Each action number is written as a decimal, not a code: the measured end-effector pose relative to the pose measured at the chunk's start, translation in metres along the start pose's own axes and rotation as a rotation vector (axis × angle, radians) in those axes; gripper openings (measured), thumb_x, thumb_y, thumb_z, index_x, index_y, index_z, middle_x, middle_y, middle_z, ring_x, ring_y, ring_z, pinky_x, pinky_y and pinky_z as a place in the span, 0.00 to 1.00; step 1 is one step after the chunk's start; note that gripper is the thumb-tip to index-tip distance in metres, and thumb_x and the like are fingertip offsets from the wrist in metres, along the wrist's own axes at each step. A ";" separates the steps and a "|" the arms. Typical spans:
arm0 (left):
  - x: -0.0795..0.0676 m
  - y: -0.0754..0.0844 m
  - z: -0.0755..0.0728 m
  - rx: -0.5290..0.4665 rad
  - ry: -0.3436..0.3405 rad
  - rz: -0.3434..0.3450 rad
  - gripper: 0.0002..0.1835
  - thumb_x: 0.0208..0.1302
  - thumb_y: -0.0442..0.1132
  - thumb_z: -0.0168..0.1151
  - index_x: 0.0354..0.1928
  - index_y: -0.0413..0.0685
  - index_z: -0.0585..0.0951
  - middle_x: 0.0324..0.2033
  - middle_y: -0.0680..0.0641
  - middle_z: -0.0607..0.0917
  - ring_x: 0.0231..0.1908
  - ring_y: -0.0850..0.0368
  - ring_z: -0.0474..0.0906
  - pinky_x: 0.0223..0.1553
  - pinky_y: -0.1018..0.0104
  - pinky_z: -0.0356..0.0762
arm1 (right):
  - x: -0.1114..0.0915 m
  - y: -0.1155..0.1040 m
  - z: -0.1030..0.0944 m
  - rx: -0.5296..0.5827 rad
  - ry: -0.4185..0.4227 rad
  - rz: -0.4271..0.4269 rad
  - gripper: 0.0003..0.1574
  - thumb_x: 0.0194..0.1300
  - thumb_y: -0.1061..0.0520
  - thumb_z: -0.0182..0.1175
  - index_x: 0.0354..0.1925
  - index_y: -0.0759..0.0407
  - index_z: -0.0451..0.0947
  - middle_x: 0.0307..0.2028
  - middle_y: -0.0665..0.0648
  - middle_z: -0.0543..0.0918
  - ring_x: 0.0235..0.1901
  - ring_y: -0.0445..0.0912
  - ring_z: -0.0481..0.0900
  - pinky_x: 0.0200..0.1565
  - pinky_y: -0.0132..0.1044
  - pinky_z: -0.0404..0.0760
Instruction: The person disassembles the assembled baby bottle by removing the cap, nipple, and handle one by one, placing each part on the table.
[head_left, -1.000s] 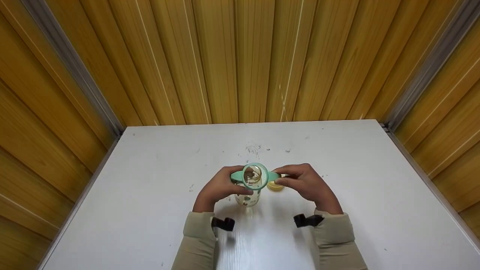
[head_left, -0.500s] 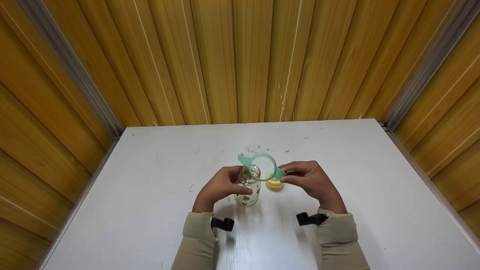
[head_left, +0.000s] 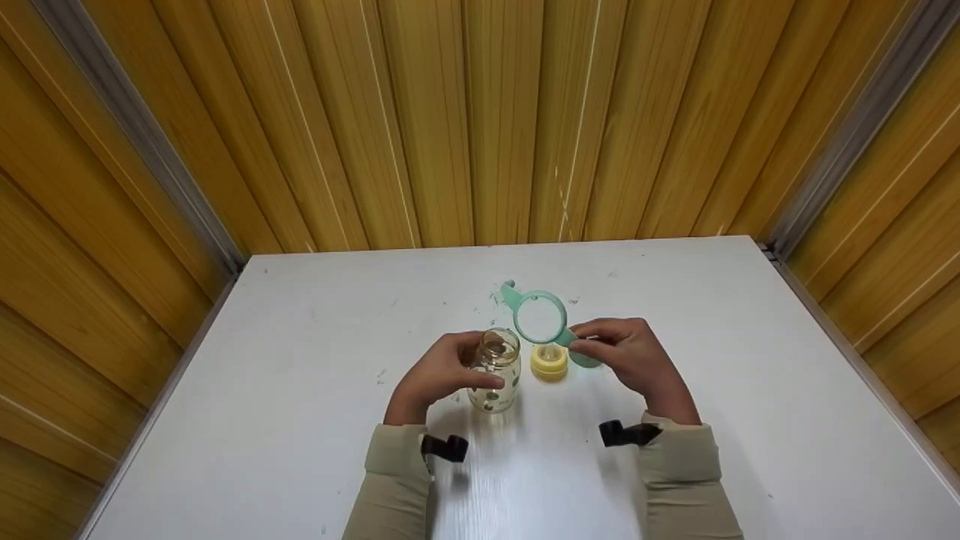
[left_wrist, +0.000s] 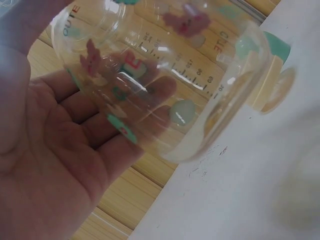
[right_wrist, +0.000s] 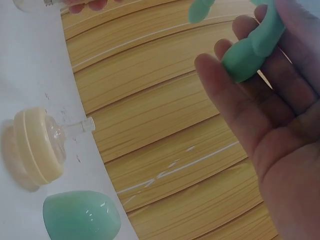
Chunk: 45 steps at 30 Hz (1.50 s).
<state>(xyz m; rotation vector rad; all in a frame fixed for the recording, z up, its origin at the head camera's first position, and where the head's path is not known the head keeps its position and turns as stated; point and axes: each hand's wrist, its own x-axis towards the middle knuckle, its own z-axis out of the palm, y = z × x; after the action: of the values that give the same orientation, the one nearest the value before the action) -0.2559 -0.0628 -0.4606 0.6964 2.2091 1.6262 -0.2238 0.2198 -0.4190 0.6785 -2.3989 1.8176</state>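
Observation:
My left hand (head_left: 442, 375) grips a clear, amber-tinted baby bottle (head_left: 495, 397) round its side, thumb across the front. It is upright with its mouth uncovered; in the left wrist view the bottle (left_wrist: 200, 65) shows printed figures and a measuring scale. Up and to the right of it, my right hand (head_left: 626, 364) pinches one end of a mint-green bottle handle (head_left: 511, 295), a ring with two grips. The ring is apart from the bottle, its other grip pointing away to the upper left. In the right wrist view, the fingers curl round the green grip (right_wrist: 245, 60).
On the white table (head_left: 315, 375), between the hands, sits a yellow collar (head_left: 550, 367) with a clear nipple and tube. Right beside it a green cap (head_left: 585, 361) is partly hidden behind the right hand. Wood-look panels (head_left: 495, 127) wall the table's back and sides.
The green handle ring has come off the bottle's neck and moved right and away from me with my right hand. My left hand stays on the bottle. The green cap has come into sight.

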 end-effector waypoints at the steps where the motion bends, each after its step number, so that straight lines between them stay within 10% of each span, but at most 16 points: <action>1: 0.000 0.000 0.000 0.000 0.003 0.002 0.30 0.40 0.45 0.75 0.51 0.57 0.77 0.41 0.53 0.84 0.41 0.58 0.80 0.42 0.63 0.77 | 0.000 -0.002 0.000 -0.015 0.009 0.018 0.10 0.55 0.58 0.63 0.36 0.60 0.83 0.35 0.51 0.86 0.35 0.41 0.81 0.38 0.34 0.79; 20: 0.002 0.001 0.000 -0.006 0.005 0.001 0.30 0.38 0.47 0.76 0.49 0.58 0.78 0.40 0.53 0.84 0.41 0.57 0.80 0.43 0.62 0.77 | 0.002 0.019 -0.012 -0.328 0.083 0.225 0.16 0.50 0.36 0.63 0.32 0.43 0.81 0.35 0.47 0.83 0.40 0.44 0.80 0.48 0.42 0.78; 36: 0.003 -0.001 0.002 0.027 0.021 -0.005 0.32 0.38 0.47 0.75 0.51 0.63 0.77 0.43 0.54 0.83 0.43 0.59 0.80 0.45 0.63 0.76 | 0.001 0.028 -0.021 -0.436 0.038 0.340 0.13 0.51 0.39 0.63 0.31 0.42 0.80 0.36 0.45 0.82 0.40 0.43 0.76 0.47 0.41 0.77; 45: -0.005 0.023 0.004 0.017 0.027 -0.006 0.32 0.41 0.40 0.74 0.54 0.59 0.75 0.45 0.52 0.82 0.45 0.59 0.79 0.49 0.60 0.74 | 0.003 0.036 -0.023 -0.481 0.016 0.427 0.13 0.52 0.39 0.63 0.32 0.42 0.80 0.37 0.47 0.82 0.44 0.46 0.75 0.45 0.42 0.76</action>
<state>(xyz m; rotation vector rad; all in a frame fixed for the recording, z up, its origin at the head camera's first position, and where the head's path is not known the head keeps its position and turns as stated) -0.2449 -0.0566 -0.4398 0.6759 2.2438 1.6256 -0.2446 0.2477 -0.4434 0.1105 -2.9714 1.2332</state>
